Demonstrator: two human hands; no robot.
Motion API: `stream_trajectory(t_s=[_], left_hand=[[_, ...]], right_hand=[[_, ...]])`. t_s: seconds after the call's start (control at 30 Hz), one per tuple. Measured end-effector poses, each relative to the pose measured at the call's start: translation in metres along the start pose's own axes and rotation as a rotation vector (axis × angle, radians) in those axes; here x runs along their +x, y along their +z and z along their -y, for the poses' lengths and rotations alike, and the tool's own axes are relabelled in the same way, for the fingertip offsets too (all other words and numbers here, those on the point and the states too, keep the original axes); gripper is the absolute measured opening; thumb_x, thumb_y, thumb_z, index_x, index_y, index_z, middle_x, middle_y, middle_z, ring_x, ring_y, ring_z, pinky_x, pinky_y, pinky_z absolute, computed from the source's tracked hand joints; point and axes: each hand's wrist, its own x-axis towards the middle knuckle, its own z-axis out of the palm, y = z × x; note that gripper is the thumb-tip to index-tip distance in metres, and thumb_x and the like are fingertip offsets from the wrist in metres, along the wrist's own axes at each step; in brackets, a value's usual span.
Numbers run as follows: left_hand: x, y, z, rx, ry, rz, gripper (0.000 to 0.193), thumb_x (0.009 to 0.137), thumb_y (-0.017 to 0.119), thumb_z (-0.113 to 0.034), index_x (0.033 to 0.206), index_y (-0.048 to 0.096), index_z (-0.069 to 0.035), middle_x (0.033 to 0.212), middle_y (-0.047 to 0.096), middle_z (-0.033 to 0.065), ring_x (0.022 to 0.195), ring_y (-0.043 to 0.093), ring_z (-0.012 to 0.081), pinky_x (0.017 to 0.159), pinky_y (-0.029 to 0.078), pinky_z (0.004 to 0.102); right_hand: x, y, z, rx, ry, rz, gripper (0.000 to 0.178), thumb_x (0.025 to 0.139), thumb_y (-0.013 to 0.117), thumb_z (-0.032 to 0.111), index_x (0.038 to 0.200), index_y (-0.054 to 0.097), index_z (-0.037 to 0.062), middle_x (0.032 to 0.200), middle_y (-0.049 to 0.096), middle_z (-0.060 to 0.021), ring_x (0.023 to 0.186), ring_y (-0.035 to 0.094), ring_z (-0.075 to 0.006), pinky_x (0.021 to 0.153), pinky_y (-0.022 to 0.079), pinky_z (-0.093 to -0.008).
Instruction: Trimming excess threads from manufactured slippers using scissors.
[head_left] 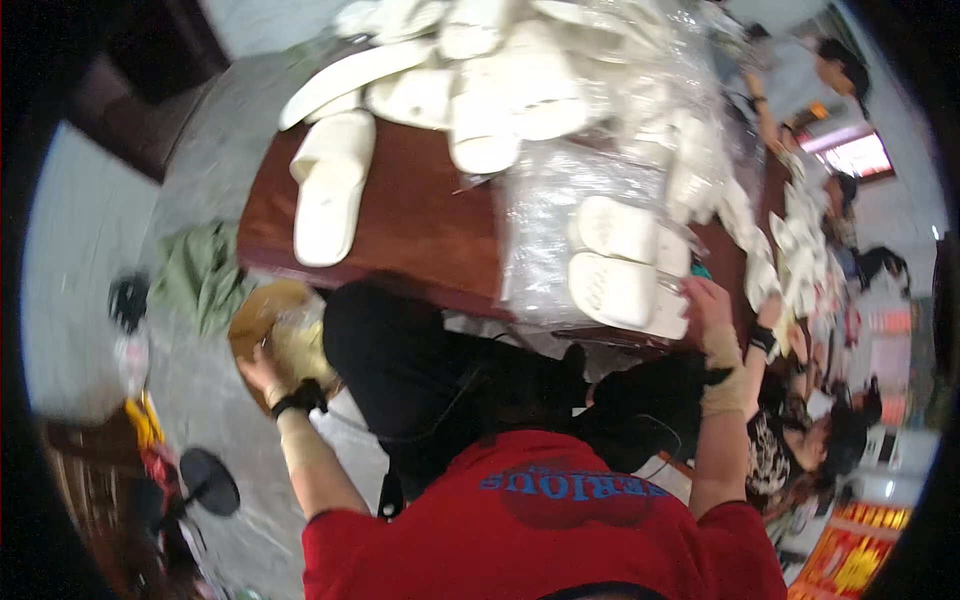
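Observation:
My left hand is at the rim of a brown carton on the floor beside the table, fingers apart and holding nothing I can see. Pale yellowish material in a clear wrap lies inside that carton. At the table's front right, my right hand has its fingers bent round the heel ends of a pair of white slide slippers. The pair lies side by side on a stack of clear plastic bags. Just beyond the right fingers is a small green thing, too small to name.
More white slippers are heaped at the far side of the reddish-brown table; a single slipper lies at its left. Green cloth and a round black fan-like thing stand left. Co-workers sit along the right.

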Motion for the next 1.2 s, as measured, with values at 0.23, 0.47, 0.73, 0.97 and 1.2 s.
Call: stream_trajectory(t_s=[0.23,0.47,0.73,0.97,1.2], left_hand=[[-0.201,0.064,-0.378,-0.357,0.497,0.65,0.033,0.098,0.046,-0.014,0.126,0.052,0.002,0.125,0.056,0.0123,0.115,0.053,0.0211,0.101,0.039,0.0332],[-0.391,0.117,-0.469,-0.425,0.969,1.316,0.023,0.088,0.055,-0.001,0.11,0.062,0.0,0.118,0.061,0.016,0.109,0.058,0.0284,0.096,0.042,0.0336],[-0.453,0.246,-0.408,-0.099,1.186,1.189,0.057,0.09,0.058,-0.026,0.139,0.038,-0.005,0.145,0.035,0.0179,0.135,0.032,0.0344,0.11,0.021,0.0508],[-0.47,0.248,-0.395,0.2,1.319,1.046,0.068,0.088,0.058,-0.028,0.143,0.028,-0.002,0.148,0.033,0.0128,0.141,0.023,0.0295,0.115,0.012,0.0502],[-0.468,0.245,-0.396,0.242,1.32,1.012,0.068,0.089,0.055,-0.029,0.144,0.027,0.0,0.148,0.034,0.0124,0.141,0.024,0.0291,0.115,0.013,0.0501]], right_hand=[[-0.008,0.03,0.011,-0.18,0.152,-0.064,0.044,0.079,0.072,0.028,0.105,0.058,-0.0048,0.067,0.061,-0.0125,0.04,0.054,-0.0164,0.035,0.042,-0.0316],[-0.048,0.005,0.03,0.082,0.02,0.003,0.036,0.082,0.068,0.018,0.109,0.053,-0.0004,0.077,0.062,-0.0145,0.035,0.047,-0.0157,0.033,0.036,-0.0307],[-0.089,-0.087,0.055,-0.671,-0.287,-0.082,0.042,0.085,0.059,0.05,0.099,0.059,0.0093,0.083,0.058,-0.0109,0.084,0.061,-0.0281,0.075,0.048,-0.0398],[-0.03,-0.118,0.032,-1.485,-0.61,0.041,0.026,0.074,0.066,0.038,0.083,0.07,0.0141,0.099,0.056,-0.0085,0.098,0.052,-0.029,0.075,0.048,-0.0394],[0.033,-0.096,0.043,-1.632,-0.954,0.293,0.015,0.072,0.065,0.027,0.08,0.071,0.0156,0.098,0.055,-0.0061,0.101,0.05,-0.0267,0.079,0.047,-0.0354]])
